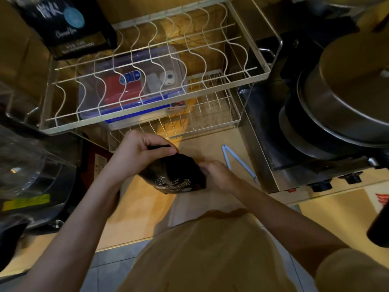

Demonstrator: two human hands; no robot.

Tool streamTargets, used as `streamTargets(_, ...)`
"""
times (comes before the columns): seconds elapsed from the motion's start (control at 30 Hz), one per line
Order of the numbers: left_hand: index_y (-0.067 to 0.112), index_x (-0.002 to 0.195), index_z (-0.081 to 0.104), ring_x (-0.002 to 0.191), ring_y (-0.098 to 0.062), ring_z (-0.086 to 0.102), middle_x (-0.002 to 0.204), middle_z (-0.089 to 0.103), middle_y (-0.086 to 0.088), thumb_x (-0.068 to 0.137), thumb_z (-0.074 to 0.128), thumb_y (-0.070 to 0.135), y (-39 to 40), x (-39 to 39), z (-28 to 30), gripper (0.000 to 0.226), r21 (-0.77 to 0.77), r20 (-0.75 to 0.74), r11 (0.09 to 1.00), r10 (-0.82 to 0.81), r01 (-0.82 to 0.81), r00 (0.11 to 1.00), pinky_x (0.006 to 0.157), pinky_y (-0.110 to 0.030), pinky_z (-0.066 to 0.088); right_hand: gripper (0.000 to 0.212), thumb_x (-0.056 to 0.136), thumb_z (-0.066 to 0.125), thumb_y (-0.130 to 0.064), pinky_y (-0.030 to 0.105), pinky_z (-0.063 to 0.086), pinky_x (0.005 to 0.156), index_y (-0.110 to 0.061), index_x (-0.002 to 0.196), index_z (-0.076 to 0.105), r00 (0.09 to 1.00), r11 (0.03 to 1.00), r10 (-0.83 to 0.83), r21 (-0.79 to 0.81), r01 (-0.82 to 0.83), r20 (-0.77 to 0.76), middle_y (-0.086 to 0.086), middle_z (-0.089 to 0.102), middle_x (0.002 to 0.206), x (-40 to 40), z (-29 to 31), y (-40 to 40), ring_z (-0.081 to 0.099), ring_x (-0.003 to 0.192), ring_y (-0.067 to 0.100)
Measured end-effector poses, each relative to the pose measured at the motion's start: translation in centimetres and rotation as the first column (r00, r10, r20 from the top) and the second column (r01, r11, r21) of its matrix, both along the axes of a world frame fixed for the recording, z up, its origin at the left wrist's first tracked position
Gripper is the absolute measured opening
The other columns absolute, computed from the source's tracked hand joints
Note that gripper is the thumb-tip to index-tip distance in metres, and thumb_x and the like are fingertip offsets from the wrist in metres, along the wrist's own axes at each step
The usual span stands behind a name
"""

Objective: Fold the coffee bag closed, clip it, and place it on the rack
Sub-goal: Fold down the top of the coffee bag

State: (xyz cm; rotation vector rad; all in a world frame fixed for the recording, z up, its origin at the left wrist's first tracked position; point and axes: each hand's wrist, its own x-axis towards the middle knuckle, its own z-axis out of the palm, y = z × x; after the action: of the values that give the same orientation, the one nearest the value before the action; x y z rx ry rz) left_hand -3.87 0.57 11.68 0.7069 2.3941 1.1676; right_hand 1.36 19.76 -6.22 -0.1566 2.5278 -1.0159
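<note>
A black coffee bag [176,175] with pale lettering stands on the wooden counter in front of me. My left hand [139,152] pinches the bag's top edge, which is bent over. Against the bag's right side rests my right hand [216,173], gripping it. A light blue bag clip [237,163] lies open in a V on the counter just right of my right hand. The white wire rack [147,85] stands behind the bag, its upper shelf bare at the middle and right.
A second black coffee bag [65,26] stands on the rack's upper left corner. A clear box with a blue lid [134,87] sits under the top shelf. Stacked metal pots [336,102] on a steel appliance fill the right. A clear blender jar [27,165] stands left.
</note>
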Motion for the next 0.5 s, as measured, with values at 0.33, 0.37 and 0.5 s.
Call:
streamTargets(0.33,0.012,0.09,0.07,0.084,-0.003,0.064,0.082,0.067,0.007,0.077,0.062,0.023,0.7,1.8,-0.6,0.019,-0.002,-0.258,0.995,0.095,-0.099,0.962,0.069,-0.016,0.053,0.023,0.083,0.046,0.001,0.039,0.05,0.07,-0.003,0.101,0.061,0.95,0.96,-0.279,-0.077,0.271,-0.14,0.023,0.068,0.083,0.7,-1.4,-1.0,0.063,0.079,0.034)
streamTargets(0.37,0.012,0.09,0.07,0.084,-0.003,0.063,0.082,0.067,0.007,0.077,0.061,0.023,0.8,2.0,-0.8,0.02,0.003,-0.263,0.995,0.098,-0.101,0.96,0.068,-0.015,0.053,0.022,0.082,0.047,0.002,0.04,0.05,0.069,-0.002,0.098,0.061,0.946,0.957,-0.286,-0.084,0.276,-0.149,0.022,0.067,0.078,0.8,-1.4,-1.0,0.062,0.075,0.033)
streamTargets(0.5,0.011,0.09,0.071,0.084,-0.004,0.064,0.084,0.068,0.006,0.077,0.059,0.03,1.3,2.1,-1.1,0.026,-0.017,-0.224,0.998,0.062,-0.067,0.973,0.07,-0.017,0.053,0.018,0.079,0.048,0.003,0.043,0.05,0.072,0.0,0.089,0.063,0.96,0.966,-0.252,-0.082,0.243,-0.123,0.013,0.059,0.073,0.8,-1.9,-0.6,0.058,0.075,0.031)
